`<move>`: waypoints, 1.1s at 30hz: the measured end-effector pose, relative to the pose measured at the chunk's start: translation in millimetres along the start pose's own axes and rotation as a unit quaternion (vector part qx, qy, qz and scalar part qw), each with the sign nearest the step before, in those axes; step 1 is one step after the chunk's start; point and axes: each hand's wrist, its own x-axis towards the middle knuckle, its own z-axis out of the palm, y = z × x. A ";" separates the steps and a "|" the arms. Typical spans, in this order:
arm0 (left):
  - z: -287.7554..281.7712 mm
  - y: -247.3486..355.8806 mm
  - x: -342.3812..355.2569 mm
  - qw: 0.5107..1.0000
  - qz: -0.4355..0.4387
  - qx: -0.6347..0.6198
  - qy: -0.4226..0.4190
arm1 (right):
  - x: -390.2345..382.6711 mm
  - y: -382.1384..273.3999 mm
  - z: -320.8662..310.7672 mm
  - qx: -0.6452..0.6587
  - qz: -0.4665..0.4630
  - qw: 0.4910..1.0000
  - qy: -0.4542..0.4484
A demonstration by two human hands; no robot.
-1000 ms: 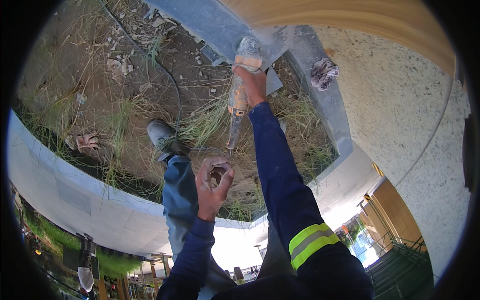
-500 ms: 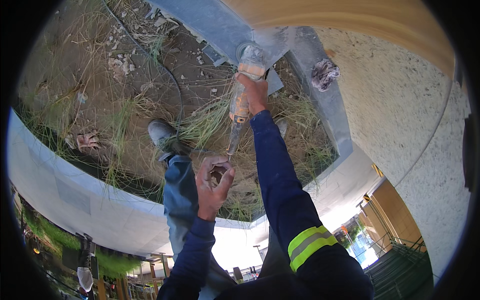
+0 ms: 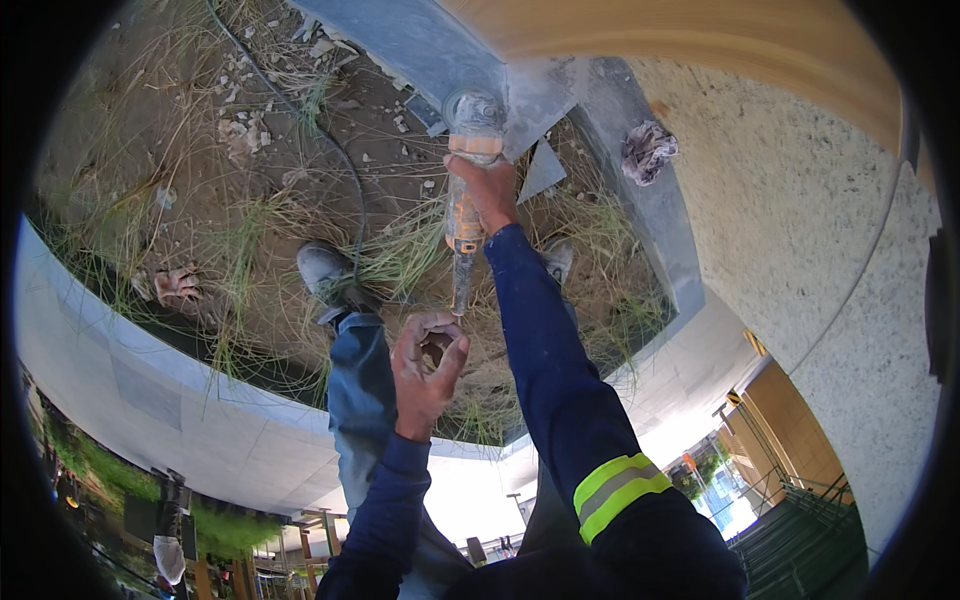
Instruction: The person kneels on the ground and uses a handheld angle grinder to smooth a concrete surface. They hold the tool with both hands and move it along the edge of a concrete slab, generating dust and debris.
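My right hand was wrapped around the body of a dusty orange and grey grinder, fingers closed over it just behind its head. The grinder pointed away from me, its round disc at the edge of a blue-grey stone slab beyond it; I could not tell whether the 2 touched. My left hand was just behind the grinder's narrow tail, thumb and fingers curled into a loose ring with a gap in the middle. I could not tell whether those fingertips had hold of anything.

A triangular grey offcut lay just right of the grinder's head, and farther right of the grinder a crumpled cloth sat on a grey stone border. Well right of the grinder spread a pale speckled surface.

My 2 shoes flanked the grinder's tail: the left shoe to its left, the right shoe to its right and partly hidden by my sleeve. A dark cable curved over the soil left of the grinder, among dry grass and pale rubble. A crumpled pinkish thing lay well left of the grinder, too unclear to name.
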 end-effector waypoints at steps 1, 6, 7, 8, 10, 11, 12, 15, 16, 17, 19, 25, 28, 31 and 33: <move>-4.5 0.3 -1.8 1.000 0.000 0.002 0.004 | -5.2 -5.5 1.5 0.021 0.013 1.000 -0.011; -6.4 0.2 -4.8 1.000 -0.006 -0.003 0.003 | 7.8 -29.3 -2.0 0.063 -0.007 0.998 -0.015; -6.8 0.3 -4.8 1.000 -0.001 0.002 0.005 | 9.7 -38.0 4.2 0.071 -0.007 0.997 -0.025; -7.2 0.4 -5.0 1.000 0.004 0.007 0.006 | 11.6 -46.5 13.1 0.080 -0.007 0.996 -0.034; -5.7 0.7 -4.6 1.000 -0.011 -0.004 0.002 | 13.5 -50.6 24.4 0.075 -0.015 0.996 -0.044; -5.1 0.9 -4.3 1.000 -0.018 -0.011 0.000 | 12.3 -51.5 30.5 0.062 -0.022 0.997 -0.046; -4.1 0.4 -3.9 1.000 -0.013 -0.003 0.002 | 12.6 -50.6 34.5 0.049 -0.030 0.997 -0.048; 0.2 1.3 -0.3 1.000 0.004 0.013 0.002 | 2.2 -25.1 24.4 0.056 -0.041 0.997 -0.041; -0.8 3.8 -0.8 1.000 0.006 0.019 0.004 | -7.5 -19.0 22.7 0.067 -0.041 0.996 -0.040; -1.4 4.4 -1.1 1.000 0.009 0.024 0.007 | -17.4 -13.6 14.0 0.064 0.002 0.997 -0.035; -6.9 -0.3 -3.1 1.000 0.011 0.024 0.014 | -40.0 -5.6 -1.5 0.048 0.054 0.997 -0.013; 0.2 -1.1 -2.9 1.000 0.011 0.013 0.006 | -42.9 26.2 -62.5 0.058 0.038 0.997 0.032; 2.2 -4.0 -4.3 1.000 0.005 0.018 0.005 | -34.8 19.1 -55.7 0.013 0.032 0.999 0.010; 0.5 -8.6 -5.0 1.000 0.001 0.026 0.012 | -38.0 -6.9 -24.6 -0.041 0.067 0.997 -0.002; 9.4 -10.3 -1.4 1.000 -0.003 0.022 0.002 | -24.9 3.3 -24.1 -0.010 0.046 0.999 -0.023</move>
